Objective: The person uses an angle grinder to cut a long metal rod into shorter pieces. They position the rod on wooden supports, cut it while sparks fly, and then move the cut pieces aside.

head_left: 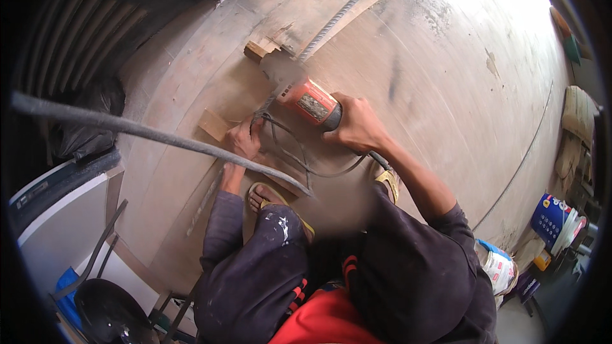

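Note:
A red angle grinder (312, 102) with a dark front end lies across a ribbed steel bar (347, 9) on the floor. My right hand (360, 124) is closed around the grinder's rear end. Nearer to me, my left hand (244, 140) is closed on the near part of the bar, just past the grinder. The grinder's black cord (299, 159) loops between my hands toward my right wrist. A wooden block (255, 51) lies by the grinder's front end, and another wood piece (213, 125) is beside my left hand. The disc and its contact with the bar cannot be made out.
A long grey rod-like thing (159, 137) crosses the view at left, close and blurred. My sandalled foot (264, 196) is near my left hand. A black pan-like object (111, 309) sits lower left. Buckets (500, 271) and a blue container (549, 216) stand right. A blurred smudge hides part of the floor.

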### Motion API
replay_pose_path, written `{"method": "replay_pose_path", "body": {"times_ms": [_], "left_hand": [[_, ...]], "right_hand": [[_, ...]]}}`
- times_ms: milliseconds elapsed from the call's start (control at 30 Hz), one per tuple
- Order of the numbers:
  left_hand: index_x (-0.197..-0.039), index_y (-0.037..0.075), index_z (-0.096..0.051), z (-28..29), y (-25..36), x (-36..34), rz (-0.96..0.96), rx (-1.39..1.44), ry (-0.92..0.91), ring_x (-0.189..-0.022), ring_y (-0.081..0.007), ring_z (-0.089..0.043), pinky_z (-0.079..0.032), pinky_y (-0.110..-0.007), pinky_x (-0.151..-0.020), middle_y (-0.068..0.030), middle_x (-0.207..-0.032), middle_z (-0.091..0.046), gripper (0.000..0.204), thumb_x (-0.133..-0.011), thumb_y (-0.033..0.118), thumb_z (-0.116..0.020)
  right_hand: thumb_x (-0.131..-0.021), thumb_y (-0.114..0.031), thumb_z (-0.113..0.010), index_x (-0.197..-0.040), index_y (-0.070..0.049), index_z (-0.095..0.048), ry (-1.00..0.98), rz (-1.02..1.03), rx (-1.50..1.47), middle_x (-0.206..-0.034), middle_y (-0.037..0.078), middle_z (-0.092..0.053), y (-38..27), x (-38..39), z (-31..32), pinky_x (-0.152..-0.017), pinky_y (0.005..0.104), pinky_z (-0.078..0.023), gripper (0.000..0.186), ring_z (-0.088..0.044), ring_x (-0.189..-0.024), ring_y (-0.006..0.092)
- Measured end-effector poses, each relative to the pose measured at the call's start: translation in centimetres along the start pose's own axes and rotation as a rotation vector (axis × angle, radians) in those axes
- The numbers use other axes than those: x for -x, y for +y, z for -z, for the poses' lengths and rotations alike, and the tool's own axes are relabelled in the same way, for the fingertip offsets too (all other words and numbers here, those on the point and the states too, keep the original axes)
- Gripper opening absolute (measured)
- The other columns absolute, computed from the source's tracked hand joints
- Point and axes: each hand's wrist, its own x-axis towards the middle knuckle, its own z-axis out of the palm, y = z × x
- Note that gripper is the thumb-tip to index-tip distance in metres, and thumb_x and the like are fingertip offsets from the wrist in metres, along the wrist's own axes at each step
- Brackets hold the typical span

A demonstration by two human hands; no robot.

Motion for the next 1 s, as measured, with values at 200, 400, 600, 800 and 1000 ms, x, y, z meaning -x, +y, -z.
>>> {"method": "replay_pose_path", "body": {"times_ms": [200,400,600,800,1000], "left_hand": [[-0.099,0.005,-0.064,0.0,-0.3,-0.3,0.007,0.043,-0.024,-0.065,-0.0445,-0.061,-0.045,-0.049,-0.053,-0.0228,-0.067,-0.06,0.026,-0.097,0.03,-0.054],[-0.096,-0.002,-0.064,0.6,0.3,-0.5,0.038,0.006,-0.063,-0.066,-0.0464,-0.059,-0.043,-0.049,-0.055,-0.0262,-0.069,-0.06,0.032,-0.097,0.028,-0.054],[-0.098,-0.002,-0.065,0.9,0.5,-0.7,0.054,-0.023,-0.069,-0.068,-0.0469,-0.06,-0.044,-0.05,-0.056,-0.0269,-0.071,-0.061,0.036,-0.098,0.031,-0.053],[-0.093,0.002,-0.063,0.6,0.3,-0.7,-0.007,0.042,0.012,-0.063,-0.0458,-0.059,-0.043,-0.049,-0.052,-0.0241,-0.066,-0.059,0.029,-0.096,0.029,-0.056],[-0.092,0.001,-0.062,0.6,0.5,-0.9,-0.045,0.034,0.046,-0.064,-0.0454,-0.06,-0.046,-0.048,-0.053,-0.0238,-0.067,-0.06,0.029,-0.097,0.029,-0.055]], "right_hand": [[-0.059,-0.024,-0.077,-0.104,0.004,-0.063,0.019,0.022,0.046,-0.085,0.027,-0.067,0.9,-0.2,-0.2,-0.076,0.0447,-0.052,0.055,-0.066,-0.082,0.0409],[-0.058,-0.024,-0.077,-0.104,0.004,-0.063,0.007,0.006,-0.006,-0.086,0.026,-0.068,0.7,-0.1,-0.2,-0.077,0.0434,-0.052,0.055,-0.067,-0.083,0.0385],[-0.058,-0.024,-0.077,-0.104,0.005,-0.064,0.004,0.017,-0.026,-0.085,0.027,-0.068,0.2,-0.2,-0.1,-0.077,0.0436,-0.053,0.056,-0.068,-0.083,0.0392],[-0.057,-0.025,-0.076,-0.103,0.004,-0.064,-0.008,-0.002,0.013,-0.085,0.027,-0.068,-0.1,-0.3,-0.1,-0.076,0.0442,-0.052,0.056,-0.068,-0.083,0.0393],[-0.057,-0.026,-0.076,-0.1,0.004,-0.064,-0.01,-0.002,0.006,-0.084,0.027,-0.067,-0.1,-0.4,-0.2,-0.076,0.0449,-0.052,0.054,-0.067,-0.081,0.0404]]}}
